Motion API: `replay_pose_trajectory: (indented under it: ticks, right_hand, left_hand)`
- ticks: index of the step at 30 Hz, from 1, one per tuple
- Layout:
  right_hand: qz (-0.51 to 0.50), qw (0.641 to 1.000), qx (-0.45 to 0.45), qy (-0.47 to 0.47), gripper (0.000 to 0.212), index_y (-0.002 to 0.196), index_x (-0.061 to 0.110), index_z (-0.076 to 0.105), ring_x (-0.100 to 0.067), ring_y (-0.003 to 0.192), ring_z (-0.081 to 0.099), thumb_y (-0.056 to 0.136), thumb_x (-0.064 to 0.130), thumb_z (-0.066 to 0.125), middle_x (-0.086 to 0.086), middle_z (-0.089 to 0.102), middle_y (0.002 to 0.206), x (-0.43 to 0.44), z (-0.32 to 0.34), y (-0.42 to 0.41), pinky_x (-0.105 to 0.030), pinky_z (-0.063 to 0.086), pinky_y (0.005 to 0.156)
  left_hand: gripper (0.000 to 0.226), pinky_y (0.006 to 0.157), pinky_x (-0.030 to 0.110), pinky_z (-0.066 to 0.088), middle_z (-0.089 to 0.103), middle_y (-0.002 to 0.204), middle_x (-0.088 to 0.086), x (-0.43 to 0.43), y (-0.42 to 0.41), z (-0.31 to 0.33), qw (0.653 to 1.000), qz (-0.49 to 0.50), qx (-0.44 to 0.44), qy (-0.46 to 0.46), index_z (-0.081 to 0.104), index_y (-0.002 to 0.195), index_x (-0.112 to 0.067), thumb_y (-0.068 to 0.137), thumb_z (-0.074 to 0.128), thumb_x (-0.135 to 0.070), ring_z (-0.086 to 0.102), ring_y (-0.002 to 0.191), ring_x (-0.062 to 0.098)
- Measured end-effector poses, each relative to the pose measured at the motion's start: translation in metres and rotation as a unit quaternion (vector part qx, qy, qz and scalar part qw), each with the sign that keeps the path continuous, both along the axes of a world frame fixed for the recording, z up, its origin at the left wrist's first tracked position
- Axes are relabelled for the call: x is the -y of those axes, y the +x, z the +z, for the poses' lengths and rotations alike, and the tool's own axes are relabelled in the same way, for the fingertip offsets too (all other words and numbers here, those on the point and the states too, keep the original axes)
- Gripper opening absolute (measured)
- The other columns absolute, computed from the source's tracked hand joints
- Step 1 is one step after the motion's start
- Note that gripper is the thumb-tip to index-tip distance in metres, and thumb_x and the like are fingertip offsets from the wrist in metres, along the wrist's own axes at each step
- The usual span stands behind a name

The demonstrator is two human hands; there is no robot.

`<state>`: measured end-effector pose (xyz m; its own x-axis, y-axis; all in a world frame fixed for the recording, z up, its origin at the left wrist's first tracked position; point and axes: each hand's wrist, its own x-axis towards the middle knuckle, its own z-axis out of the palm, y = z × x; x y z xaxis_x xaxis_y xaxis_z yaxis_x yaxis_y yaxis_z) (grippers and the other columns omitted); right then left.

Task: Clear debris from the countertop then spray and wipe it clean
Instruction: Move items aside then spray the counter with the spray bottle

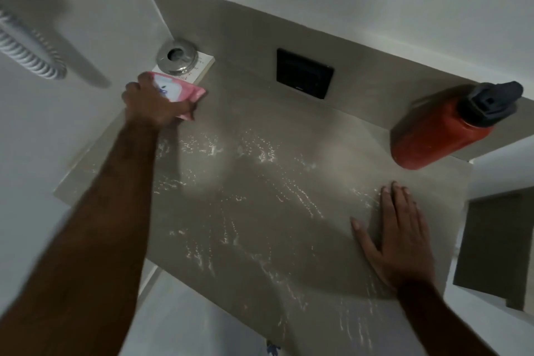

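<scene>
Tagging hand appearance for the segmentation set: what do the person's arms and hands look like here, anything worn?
Both arms are bare as far as the frame shows: no sleeves, no gloves. The left hand and the right hand show no rings, and no watch or band is visible at either wrist. The picture is dim and slightly blurred, so finer marks cannot be told.

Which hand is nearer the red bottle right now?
Right. The right hand lies flat on the countertop just below the red bottle; the left hand grips a pink packet far across.

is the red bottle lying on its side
No, the red bottle stands upright on the countertop by the back wall.
</scene>
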<state>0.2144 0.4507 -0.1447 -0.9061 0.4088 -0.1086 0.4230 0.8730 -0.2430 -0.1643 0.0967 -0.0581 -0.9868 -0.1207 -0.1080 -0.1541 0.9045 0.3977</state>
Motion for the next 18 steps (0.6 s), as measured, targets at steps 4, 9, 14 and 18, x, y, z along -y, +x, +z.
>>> replay_pose_trajectory:
  ticks: [4,9,14,18]
  right_hand:
    - [-0.003,1.0,0.002,0.0,0.097,0.168,0.016,0.008,-0.02,0.165,0.001,0.095,0.077,0.029,-0.005,0.004,0.177,0.0,-0.003,-0.001,-0.051,0.013,0.133]
    - [-0.007,1.0,0.0,-0.012,0.097,0.168,0.017,0.009,-0.02,0.165,0.002,0.095,0.077,0.03,-0.004,0.004,0.177,0.0,-0.004,0.0,-0.05,0.013,0.133]
    - [-0.047,0.998,-0.027,-0.009,0.102,0.168,0.014,0.011,-0.02,0.165,0.005,0.093,0.08,0.033,-0.007,0.009,0.177,0.003,-0.002,0.001,-0.049,0.011,0.134]
    - [-0.126,0.992,-0.015,0.0,0.106,0.167,0.013,0.004,-0.024,0.164,0.003,0.094,0.084,0.029,-0.01,0.003,0.177,0.003,-0.002,0.004,-0.051,0.012,0.133]
  left_hand:
    - [0.12,0.117,0.047,0.036,0.044,0.147,0.024,0.021,-0.037,-0.016,0.999,-0.039,0.028,-0.015,0.035,0.146,-0.003,0.059,0.08,-0.073,0.042,0.138,0.041]
    - [0.12,0.114,0.051,0.041,0.053,0.138,0.025,0.021,-0.044,-0.019,0.996,-0.087,0.014,-0.027,0.046,0.136,0.0,0.055,0.064,-0.086,0.049,0.131,0.042]
    - [0.123,0.125,0.042,0.017,0.021,0.164,0.018,-0.043,0.032,-0.019,0.991,-0.095,-0.089,0.038,0.027,0.154,-0.012,0.063,0.059,-0.089,0.017,0.153,0.034]
    - [0.096,0.111,0.045,0.048,0.032,0.16,0.009,-0.167,0.129,-0.029,0.925,-0.256,-0.011,0.281,0.035,0.152,-0.023,0.074,0.086,-0.047,0.048,0.138,0.027]
